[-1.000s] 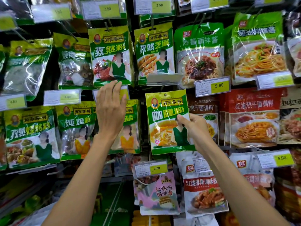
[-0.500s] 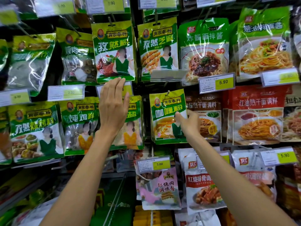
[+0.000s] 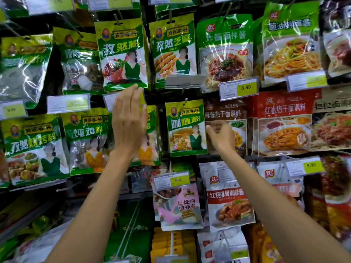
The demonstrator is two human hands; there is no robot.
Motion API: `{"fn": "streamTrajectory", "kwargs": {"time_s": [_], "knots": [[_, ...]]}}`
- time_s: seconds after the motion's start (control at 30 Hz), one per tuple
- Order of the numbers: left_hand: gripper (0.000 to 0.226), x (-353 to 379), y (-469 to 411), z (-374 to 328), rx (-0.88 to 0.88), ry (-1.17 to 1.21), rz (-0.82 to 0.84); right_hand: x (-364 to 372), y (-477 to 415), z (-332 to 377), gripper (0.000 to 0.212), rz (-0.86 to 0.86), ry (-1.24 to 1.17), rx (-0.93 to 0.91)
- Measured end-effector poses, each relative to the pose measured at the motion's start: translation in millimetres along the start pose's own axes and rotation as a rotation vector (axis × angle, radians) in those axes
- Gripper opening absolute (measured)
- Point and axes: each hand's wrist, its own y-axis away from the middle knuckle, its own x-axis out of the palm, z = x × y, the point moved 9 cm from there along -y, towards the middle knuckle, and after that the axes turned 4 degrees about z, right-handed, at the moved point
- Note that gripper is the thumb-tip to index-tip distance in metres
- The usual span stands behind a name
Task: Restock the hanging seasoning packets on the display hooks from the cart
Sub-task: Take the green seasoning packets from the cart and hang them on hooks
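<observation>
A green and yellow curry powder packet (image 3: 185, 128) hangs from a display hook (image 3: 185, 102) in the middle row. My right hand (image 3: 221, 136) is at the packet's right edge with its fingers curled, and thumb and forefinger pinch that edge. My left hand (image 3: 129, 118) is raised with straight fingers in front of a price tag (image 3: 110, 100) and a stack of green packets (image 3: 152, 133) to the left of the curry packet. Whether its palm touches them is hidden. The cart is out of view.
Rows of hanging packets fill the wall: a cumin powder packet (image 3: 121, 54) and a cumin sesame packet (image 3: 172, 50) above, red noodle sauce packets (image 3: 284, 122) to the right, a pink packet (image 3: 178, 205) below. Yellow price tags (image 3: 238, 89) stick out on hook ends.
The curry powder packet has gone back along its hook and now hangs flat. My right hand has slid from its lower front to its right edge. My left hand has stayed raised.
</observation>
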Motion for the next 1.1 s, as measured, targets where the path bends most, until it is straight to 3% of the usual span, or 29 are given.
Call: {"fn": "streamTrajectory", "kwargs": {"time_s": [0.13,0.23,0.47,0.6,0.77,0.9,1.1], "knots": [[0.03,13.0,35.0,-72.5,0.009,0.238,0.041,-61.2,44.2,-10.7,0.009,-0.013,-0.044,-0.119],[0.03,37.0,73.1,-146.6,-0.056,0.499,0.181,-118.6,85.0,-45.7,0.02,-0.062,-0.052,-0.093],[0.025,87.5,199.7,-361.4,-0.288,1.073,0.653,-267.7,211.1,-187.0,0.025,-0.223,0.188,0.233],[0.022,88.8,302.6,-505.7,-0.307,1.285,1.086,-358.8,311.7,-279.1,0.024,-0.329,0.32,0.539],[0.026,69.5,419.0,-628.6,-0.193,1.309,1.512,-433.4,445.1,-357.2,0.03,-0.465,0.493,0.901],[0.027,52.6,504.6,-693.9,0.044,1.296,1.708,-466.2,548.8,-407.8,0.025,-0.651,0.498,1.167],[0.027,37.2,633.1,-743.3,0.175,1.264,1.988,-467.0,677.3,-465.8,0.033,-0.79,0.517,1.502]]}}
